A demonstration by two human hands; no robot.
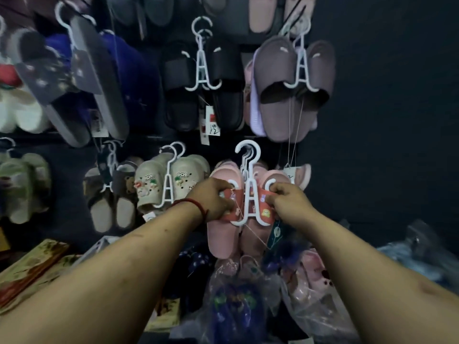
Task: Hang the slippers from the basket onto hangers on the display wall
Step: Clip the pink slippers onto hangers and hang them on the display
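I see the dark display wall point(372, 115) crowded with hung pairs. The pink slippers point(221, 240) hang on a white hanger point(249, 203). Left of it, my left hand point(213, 199) grips one red strap. Right of it, my right hand point(285, 203) pinches the other.

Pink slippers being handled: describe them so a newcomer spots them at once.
On the dark display wall, find the lower row. Right of the cream clogs, the pink slippers sit on a white hanger. Only their red straps are gripped by the left hand and right hand.
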